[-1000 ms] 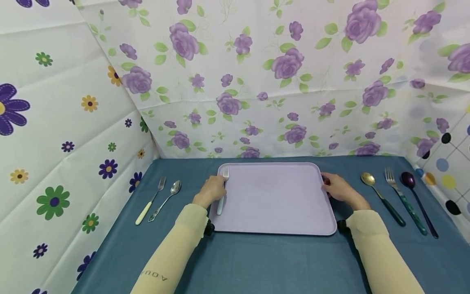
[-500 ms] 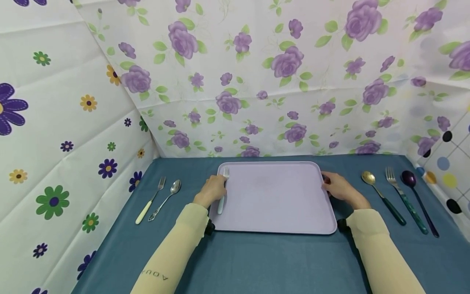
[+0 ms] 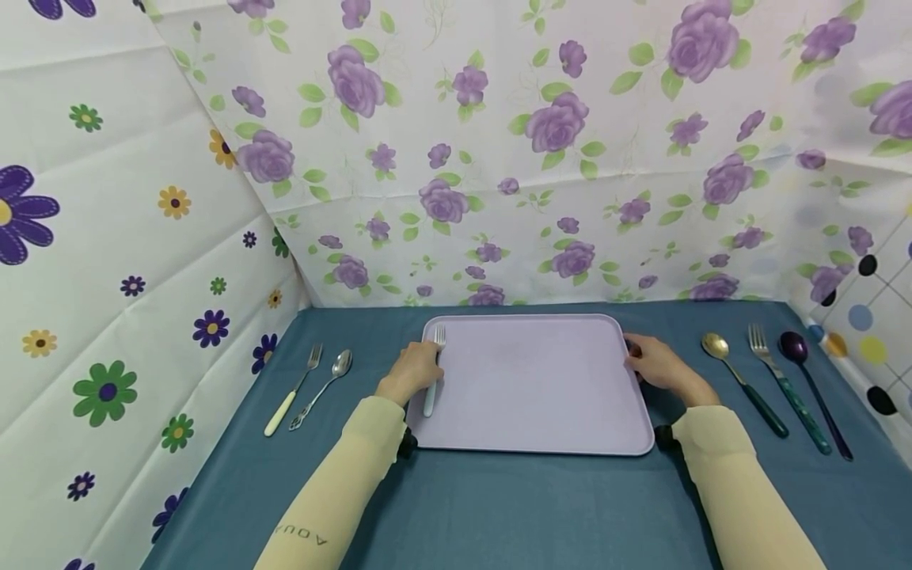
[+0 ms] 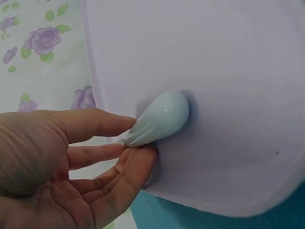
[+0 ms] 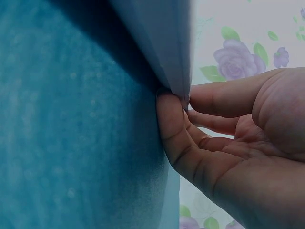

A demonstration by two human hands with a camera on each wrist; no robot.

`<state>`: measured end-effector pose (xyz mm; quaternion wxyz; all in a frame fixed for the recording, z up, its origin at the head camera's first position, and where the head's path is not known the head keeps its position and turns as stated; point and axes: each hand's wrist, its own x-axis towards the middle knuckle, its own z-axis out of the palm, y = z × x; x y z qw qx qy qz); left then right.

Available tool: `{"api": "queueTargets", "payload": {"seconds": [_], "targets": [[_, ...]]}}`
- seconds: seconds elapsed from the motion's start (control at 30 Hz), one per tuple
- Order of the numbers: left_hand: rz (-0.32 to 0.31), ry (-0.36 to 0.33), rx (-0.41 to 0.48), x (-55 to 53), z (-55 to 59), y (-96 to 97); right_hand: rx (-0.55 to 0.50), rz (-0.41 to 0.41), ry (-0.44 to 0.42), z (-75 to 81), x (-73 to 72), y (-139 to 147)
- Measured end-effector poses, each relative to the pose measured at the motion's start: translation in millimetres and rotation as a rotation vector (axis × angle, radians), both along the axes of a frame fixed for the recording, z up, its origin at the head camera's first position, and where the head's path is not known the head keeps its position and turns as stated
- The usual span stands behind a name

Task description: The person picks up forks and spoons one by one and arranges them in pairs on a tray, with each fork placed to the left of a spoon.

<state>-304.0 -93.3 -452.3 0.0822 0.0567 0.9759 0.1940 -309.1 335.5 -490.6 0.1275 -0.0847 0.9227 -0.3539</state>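
A pale lilac rectangular tray [image 3: 537,384] lies on the blue cloth in the head view. Along its left side is a fork [image 3: 430,400] with a pale blue handle, tines pointing to the back. My left hand [image 3: 408,374] pinches this fork between thumb and fingertips, over the tray's left rim. The left wrist view shows the rounded handle end [image 4: 171,112] just past the fingertips, close over the tray's surface. At the tray's right edge my right hand [image 3: 670,370] pinches the rim [image 5: 178,57], thumb on one side and fingers curled beneath.
To the left lie a fork [image 3: 282,412] with a cream handle and a silver spoon [image 3: 313,404]. On the right are a gold spoon [image 3: 755,400] with a green handle, a green-handled fork [image 3: 796,400] and a dark purple spoon [image 3: 819,396]. Floral sheets [image 3: 499,158] enclose the back and sides.
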Motion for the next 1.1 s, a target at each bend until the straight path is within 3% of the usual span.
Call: {"api": "queueTargets", "payload": {"seconds": [1.1], "targets": [[0.007,-0.009,0.032,1.4,7.5,-9.6,0.003,-0.003,-0.006,-1.2,-0.2,0.5]]}}
